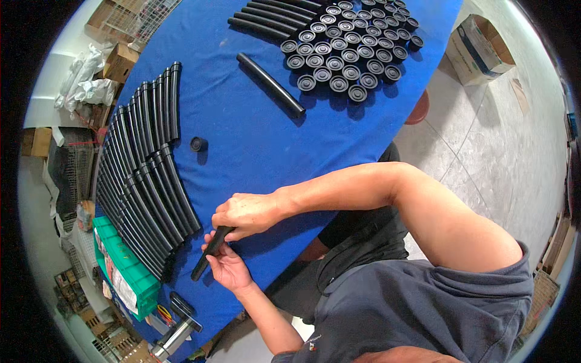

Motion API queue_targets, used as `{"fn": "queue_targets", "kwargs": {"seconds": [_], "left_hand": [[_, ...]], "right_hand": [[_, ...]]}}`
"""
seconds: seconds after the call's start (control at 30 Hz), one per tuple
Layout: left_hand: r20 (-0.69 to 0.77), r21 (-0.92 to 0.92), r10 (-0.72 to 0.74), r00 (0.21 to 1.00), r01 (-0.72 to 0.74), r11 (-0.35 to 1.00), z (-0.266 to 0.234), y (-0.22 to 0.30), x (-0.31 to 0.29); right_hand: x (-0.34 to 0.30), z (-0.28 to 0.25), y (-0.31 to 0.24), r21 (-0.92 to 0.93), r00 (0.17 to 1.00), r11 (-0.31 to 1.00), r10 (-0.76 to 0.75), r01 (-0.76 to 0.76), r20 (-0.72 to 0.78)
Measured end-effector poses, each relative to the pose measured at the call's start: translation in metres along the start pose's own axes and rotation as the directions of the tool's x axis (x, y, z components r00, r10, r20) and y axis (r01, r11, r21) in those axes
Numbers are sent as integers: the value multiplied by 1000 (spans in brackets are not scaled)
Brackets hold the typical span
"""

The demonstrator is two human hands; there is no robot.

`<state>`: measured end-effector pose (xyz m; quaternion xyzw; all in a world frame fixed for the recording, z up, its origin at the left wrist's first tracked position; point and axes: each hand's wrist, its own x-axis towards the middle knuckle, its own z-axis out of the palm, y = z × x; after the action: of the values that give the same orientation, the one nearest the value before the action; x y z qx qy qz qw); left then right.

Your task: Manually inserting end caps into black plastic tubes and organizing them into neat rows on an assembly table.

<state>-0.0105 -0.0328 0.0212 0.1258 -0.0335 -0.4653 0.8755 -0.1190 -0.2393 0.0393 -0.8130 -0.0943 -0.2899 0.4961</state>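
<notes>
Dark shirt (pixel 405 320) at 5 o'clock, right hand (pixel 248 215) and left hand (pixel 229 269) grip black tube (pixel 201 267) at 8; light left-side hold could slip.

Blue cloth (pixel 242 133) covers my table, and a green plastic crate (pixel 134 260) sits near its left edge, a pale sheet along one side. Past that edge I have white plastic bags (pixel 85 78) bunched beside a brown carton (pixel 121 62), with a wire rack (pixel 139 21) farther up. To my right an open cardboard box (pixel 467 55) stands on the grey floor (pixel 502 139), near a flat brown piece (pixel 519 95). Something round and red (pixel 417 109) (a stool, perhaps; the table hides part of it) shows just beside the cloth.
</notes>
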Motion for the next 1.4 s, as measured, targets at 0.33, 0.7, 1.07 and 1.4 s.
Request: {"fn": "queue_targets", "kwargs": {"seconds": [0.33, 0.7, 1.07, 1.4], "left_hand": [[22, 51, 2, 1000, -3, 999, -2, -1, 0], [11, 44, -4, 1000, 4, 999, -1, -3, 2], [7, 52, 31, 999, -31, 998, 2, -5, 1], [4, -23, 1, 1000, -1, 1000, -2, 0, 0]], "right_hand": [[-1, 1, 0, -19, 998, 998, 55, -54, 35], [-1, -5, -4, -44, 999, 999, 24, -23, 32], [6, 1, 7, 108, 996, 994, 9, 0, -86], [5, -5, 2, 74, 995, 997, -3, 10, -96]]}}
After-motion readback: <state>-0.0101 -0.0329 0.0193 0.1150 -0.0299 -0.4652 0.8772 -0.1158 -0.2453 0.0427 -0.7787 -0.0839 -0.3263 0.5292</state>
